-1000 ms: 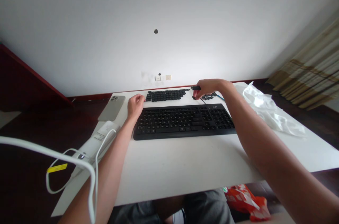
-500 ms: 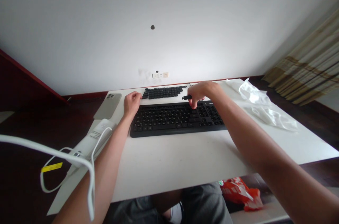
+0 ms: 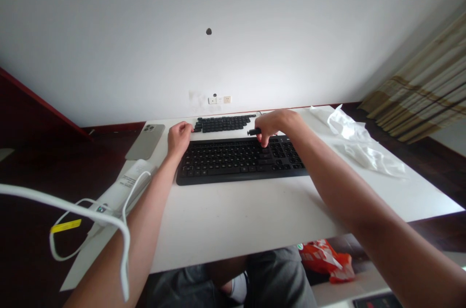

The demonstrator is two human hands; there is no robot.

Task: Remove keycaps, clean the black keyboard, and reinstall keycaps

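Observation:
A black keyboard [image 3: 225,164] lies across the white table, many of its keys showing pale sockets without caps. Behind it, removed black keycaps [image 3: 224,124] are laid out in rows. My left hand [image 3: 179,138] rests by the left end of these rows, its fingers pinched together; whatever they hold, if anything, is hidden. My right hand [image 3: 271,126] is over the right part of the keyboard, closed round a slim black stick-like tool [image 3: 254,131] that sticks out to the left. Its lower fingertips reach down to the keys, and what they touch cannot be made out.
At the left lie a phone [image 3: 145,143] and a white power strip [image 3: 122,186] with a white cable [image 3: 91,212]. Crumpled clear plastic [image 3: 349,128] is on the table's right side. A red bag [image 3: 325,259] sits below the front edge.
The view has shifted slightly. Both hands stay in nearly the same places over the keyboard and beside the keycaps, with the black tool still in my right hand.

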